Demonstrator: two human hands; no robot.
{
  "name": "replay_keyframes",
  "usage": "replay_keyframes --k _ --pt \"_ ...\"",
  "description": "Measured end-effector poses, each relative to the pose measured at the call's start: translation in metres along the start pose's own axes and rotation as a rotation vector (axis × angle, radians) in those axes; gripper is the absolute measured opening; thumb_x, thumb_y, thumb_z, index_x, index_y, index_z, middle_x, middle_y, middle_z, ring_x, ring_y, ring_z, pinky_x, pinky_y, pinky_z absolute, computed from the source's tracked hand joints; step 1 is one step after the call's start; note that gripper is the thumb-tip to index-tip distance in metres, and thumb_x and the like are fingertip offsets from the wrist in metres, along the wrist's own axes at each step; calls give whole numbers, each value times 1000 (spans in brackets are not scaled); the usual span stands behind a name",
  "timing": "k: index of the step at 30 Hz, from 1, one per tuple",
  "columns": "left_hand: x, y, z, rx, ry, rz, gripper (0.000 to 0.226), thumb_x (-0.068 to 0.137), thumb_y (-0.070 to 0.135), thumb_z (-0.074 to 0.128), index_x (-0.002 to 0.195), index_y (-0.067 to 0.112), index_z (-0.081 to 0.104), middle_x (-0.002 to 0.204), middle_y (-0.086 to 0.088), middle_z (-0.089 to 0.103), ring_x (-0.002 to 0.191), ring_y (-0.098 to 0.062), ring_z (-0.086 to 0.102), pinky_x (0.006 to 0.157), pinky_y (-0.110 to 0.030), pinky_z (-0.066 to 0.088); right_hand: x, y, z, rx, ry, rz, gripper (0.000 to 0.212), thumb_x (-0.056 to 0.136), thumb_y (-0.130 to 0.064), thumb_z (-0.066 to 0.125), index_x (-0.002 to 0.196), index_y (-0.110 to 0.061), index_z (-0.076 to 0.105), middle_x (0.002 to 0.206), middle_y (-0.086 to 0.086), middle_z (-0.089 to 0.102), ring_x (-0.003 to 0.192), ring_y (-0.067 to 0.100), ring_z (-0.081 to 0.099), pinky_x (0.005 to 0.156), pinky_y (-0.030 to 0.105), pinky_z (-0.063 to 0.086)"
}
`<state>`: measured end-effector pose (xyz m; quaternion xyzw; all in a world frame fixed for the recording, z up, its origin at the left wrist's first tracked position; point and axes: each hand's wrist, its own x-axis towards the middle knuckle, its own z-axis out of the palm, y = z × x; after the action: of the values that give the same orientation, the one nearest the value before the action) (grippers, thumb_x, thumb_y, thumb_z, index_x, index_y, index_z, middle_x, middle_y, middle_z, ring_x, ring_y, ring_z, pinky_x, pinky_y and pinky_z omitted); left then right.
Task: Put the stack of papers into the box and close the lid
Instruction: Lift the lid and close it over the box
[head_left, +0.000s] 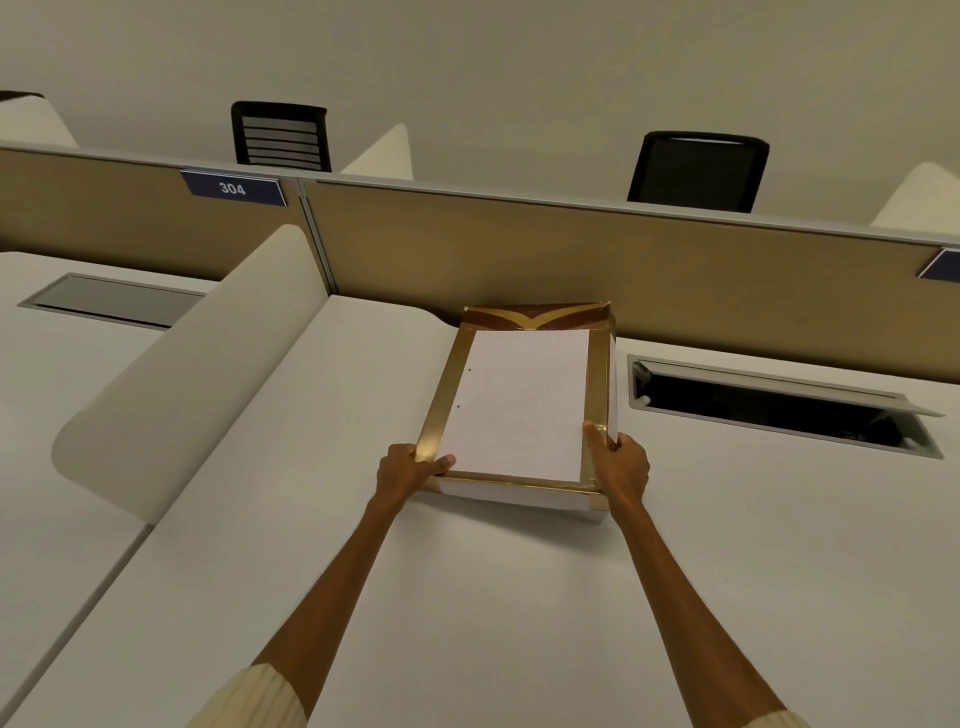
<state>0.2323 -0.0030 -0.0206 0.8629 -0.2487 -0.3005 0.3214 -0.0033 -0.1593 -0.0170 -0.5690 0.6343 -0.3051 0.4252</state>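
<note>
Gripping the gold box (597, 374) at its near corners, left hand (410, 470) and right hand (621, 465) could nudge the paper stack (522, 402) askew, jamming the hinged lid (537, 316).

A pale counter (467, 597) is stretching from the near edge to a tan partition (519, 249) at the far side. The gold-rimmed box (597, 374) is sitting directly on it, far of centre, just left of an open cable hatch (779, 410) sunk into the surface.
</note>
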Motion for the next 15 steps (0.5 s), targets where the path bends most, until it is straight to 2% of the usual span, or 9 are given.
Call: replay_keyframes --k 3,5,8,10,13,15 --pt "-5 0 3 61 60 42 56 76 47 77 63 10 38 66 -9 46 66 -21 45 64 -33 32 -3 9 2 -62 21 -22 42 90 -48 60 80 -7 54 74 9 57 69 22 56 57 26 41" --pt "-7 1 4 85 79 50 53 76 49 76 68 7 44 68 -8 47 68 -21 45 64 -32 33 -4 12 2 -115 32 -35 43 92 -49 57 81 -7 55 77 10 57 71 22 56 62 30 42" --pt "-10 2 5 100 76 43 58 77 51 74 88 -4 58 80 -19 58 76 -31 57 68 -40 44 -4 12 3 -168 34 -69 51 94 -48 54 88 2 63 81 16 62 76 28 62 65 33 47" --pt "-11 2 6 113 76 46 67 77 52 73 102 -9 60 98 -26 67 93 -40 66 80 -47 53 -4 11 3 -209 36 -89 57 95 -48 51 97 7 66 91 21 67 86 33 67 69 35 50" --pt "-12 4 7 143 61 33 68 78 55 71 108 -5 59 106 -24 68 99 -37 66 83 -44 54 0 10 2 -338 -21 -83 61 97 -53 43 111 3 64 108 21 67 101 35 65 82 41 53" --pt "-12 7 7 169 43 16 68 79 56 69 112 -3 58 110 -21 67 101 -35 66 84 -42 54 5 9 -1 -432 -66 -78 64 97 -55 39 111 2 64 109 20 67 101 35 65 82 41 53"
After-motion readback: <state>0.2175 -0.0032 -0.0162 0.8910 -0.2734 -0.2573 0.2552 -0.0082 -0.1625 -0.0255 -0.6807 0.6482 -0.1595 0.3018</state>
